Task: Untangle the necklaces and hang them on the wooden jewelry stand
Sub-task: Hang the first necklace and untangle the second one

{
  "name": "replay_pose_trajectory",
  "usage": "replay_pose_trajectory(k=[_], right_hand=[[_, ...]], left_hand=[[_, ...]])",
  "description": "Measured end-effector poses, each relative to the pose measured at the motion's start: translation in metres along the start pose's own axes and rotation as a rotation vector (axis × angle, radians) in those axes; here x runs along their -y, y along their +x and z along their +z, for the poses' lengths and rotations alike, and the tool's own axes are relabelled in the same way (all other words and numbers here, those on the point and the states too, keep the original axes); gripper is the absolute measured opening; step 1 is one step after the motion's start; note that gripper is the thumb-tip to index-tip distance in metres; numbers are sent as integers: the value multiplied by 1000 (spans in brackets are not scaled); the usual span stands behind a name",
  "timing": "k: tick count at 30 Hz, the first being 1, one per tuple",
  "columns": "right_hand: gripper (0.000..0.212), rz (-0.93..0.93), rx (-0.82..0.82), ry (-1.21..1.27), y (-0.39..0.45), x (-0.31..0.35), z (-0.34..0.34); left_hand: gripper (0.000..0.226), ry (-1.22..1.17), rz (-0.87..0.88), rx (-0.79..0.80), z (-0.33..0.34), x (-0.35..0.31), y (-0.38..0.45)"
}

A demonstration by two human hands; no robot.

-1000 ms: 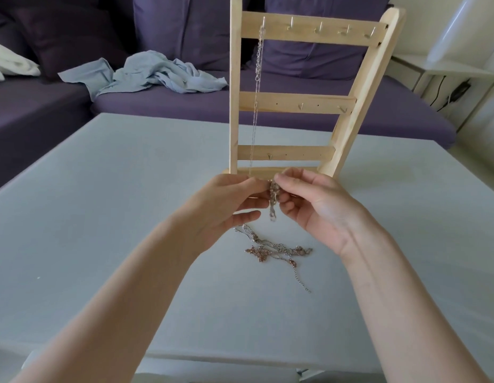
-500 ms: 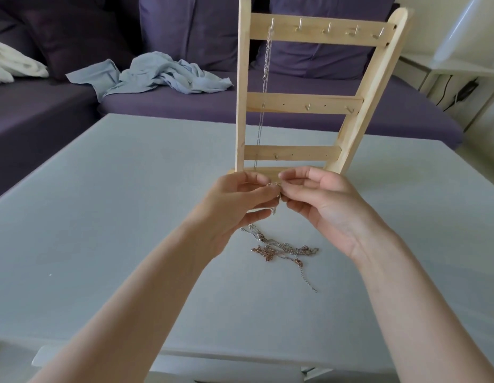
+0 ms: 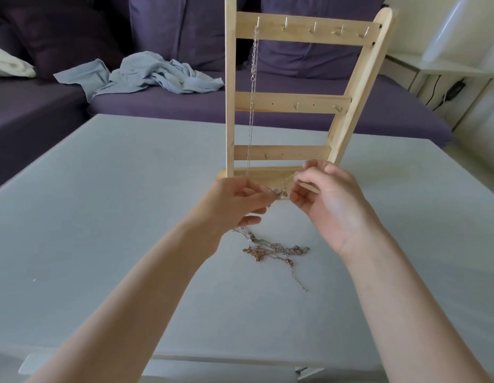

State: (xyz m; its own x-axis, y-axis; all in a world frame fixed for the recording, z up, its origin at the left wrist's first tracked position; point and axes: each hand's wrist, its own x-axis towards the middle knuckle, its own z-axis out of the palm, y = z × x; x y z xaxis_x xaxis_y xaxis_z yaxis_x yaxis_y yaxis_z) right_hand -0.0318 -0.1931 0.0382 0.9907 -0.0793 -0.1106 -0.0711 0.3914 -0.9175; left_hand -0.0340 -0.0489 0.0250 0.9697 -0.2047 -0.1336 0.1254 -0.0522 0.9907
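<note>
— What has changed in the head view since half a second ago?

— The hands have drawn apart. They were pinched together over one small bunch of chain; now the right hand sits further right and a little higher, and a fine chain is stretched slanting between the two.

— How do the hands hold it?

— The left hand pinches the lower end between thumb and fingertips, where a small knot of links hangs. The right hand pinches the upper end, its other fingers loosely curled. Both are lifted off the surface, just in front of the stand's base.

— And the rest of the necklaces?

— A tangled pile of silver and rose-coloured chain lies on the surface near its middle, below the hands, with one thin tail trailing toward the near edge. One silver necklace hangs on the leftmost hook of the top rail of the wooden jewelry stand, which stands upright toward the far edge.

— Behind it?

— A purple sofa with a crumpled blue cloth on the seat.
</note>
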Motion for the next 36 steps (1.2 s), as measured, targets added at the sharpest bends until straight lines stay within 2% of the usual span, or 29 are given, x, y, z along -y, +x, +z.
replay_pose_trajectory(k=[5, 8, 9, 13, 18, 20, 24, 27, 32, 36], right_hand=[[25, 72, 41, 191, -4, 5, 1], [25, 85, 80, 170, -6, 0, 6], [24, 85, 81, 129, -5, -3, 8], [24, 95, 64, 61, -4, -9, 11], [27, 45, 119, -54, -6, -4, 9], [29, 15, 148, -171, -7, -6, 12], [26, -64, 147, -434, -7, -11, 16], [12, -82, 178, -491, -8, -10, 14], [13, -104, 179, -569, -9, -13, 12], [20, -40, 195, -421, -11, -12, 16]], left_hand=[[10, -546, -93, 68, -5, -8, 1], [12, -705, -104, 42, -3, -11, 3], [11, -682, -98, 19, -2, -11, 3], [5, -353, -18, -75, 2, -3, 5], [6, -585, -10, -184, -3, -9, 6], [10, -552, 24, -221, -4, -9, 6], [17, -193, 144, -252, 1, -8, 2], [15, -93, 200, -256, 1, -9, 1], [17, 54, 247, -280, 0, -10, 1], [19, 226, 311, -329, -2, -7, 2]])
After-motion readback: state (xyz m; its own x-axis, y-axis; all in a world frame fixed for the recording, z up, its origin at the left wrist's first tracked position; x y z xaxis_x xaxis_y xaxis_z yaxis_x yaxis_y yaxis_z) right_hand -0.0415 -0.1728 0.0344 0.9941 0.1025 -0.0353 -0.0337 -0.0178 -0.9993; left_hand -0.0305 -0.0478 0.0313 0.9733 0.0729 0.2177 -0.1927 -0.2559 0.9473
